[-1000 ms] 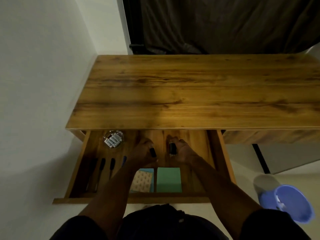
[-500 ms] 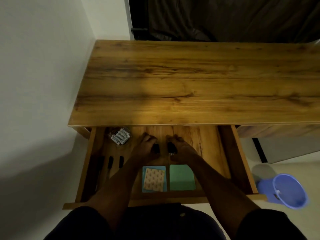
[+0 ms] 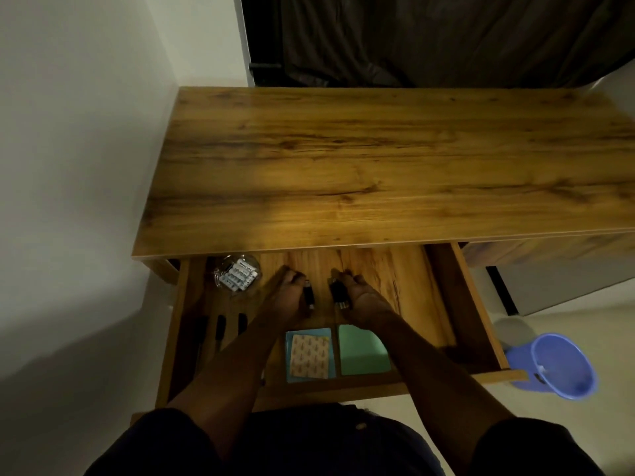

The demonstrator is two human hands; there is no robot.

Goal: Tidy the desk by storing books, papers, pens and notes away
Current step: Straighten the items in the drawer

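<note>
Both forearms are stretched forward into the open drawer [image 3: 326, 388] under the desk [image 3: 378, 159], with the wrists kept close together. A small dark object [image 3: 308, 294] is gripped in the curled fingers of the left hand [image 3: 287, 298], and a second dark object [image 3: 339, 293] is gripped likewise in the right hand [image 3: 366, 298]. The two are held side by side, apart. What they are cannot be told. Nearer the person, a patterned pad [image 3: 309, 355] and a green pad [image 3: 360, 352] are laid in neighbouring compartments. Dark pens [image 3: 220, 328] are set in slots at the left.
</note>
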